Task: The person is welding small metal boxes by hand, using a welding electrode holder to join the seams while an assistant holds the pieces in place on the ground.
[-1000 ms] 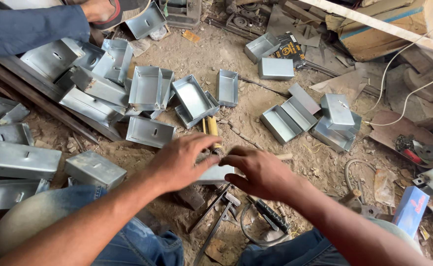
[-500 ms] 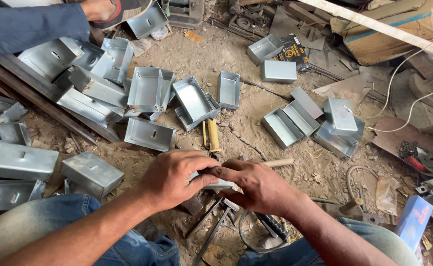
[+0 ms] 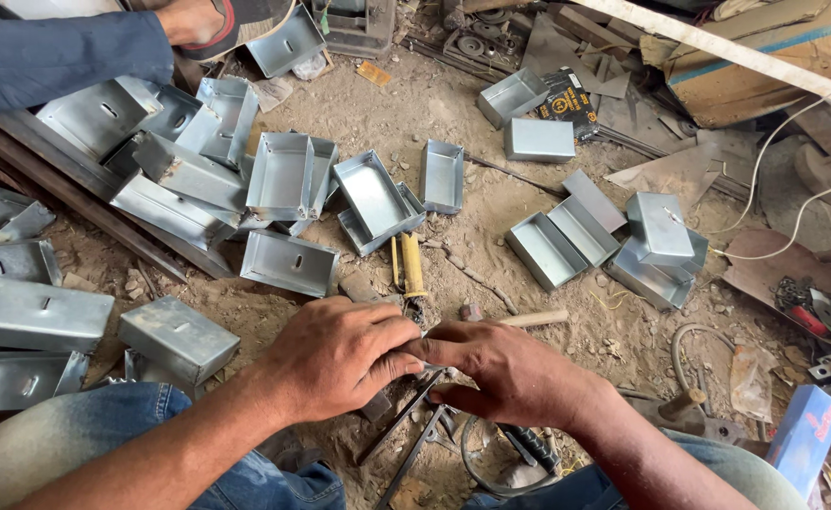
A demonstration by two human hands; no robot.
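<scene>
Head view, looking down over a dirt floor [image 3: 453,113]; left hand [image 3: 335,357] and right hand [image 3: 510,373] meet fingertip to fingertip low in the middle, both curled over something small that their fingers hide, so what they clamp I cannot tell; a yellow-handled tool [image 3: 411,264] lies just beyond them, a folded metal box [image 3: 178,337] near the left wrist; another person's blue sleeve [image 3: 57,52] shows top left.

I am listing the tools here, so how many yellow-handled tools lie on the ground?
1. The yellow-handled tool lies on the dirt just beyond the left hand, near an open metal tray. More could be hidden under the hands or the trays.
</scene>
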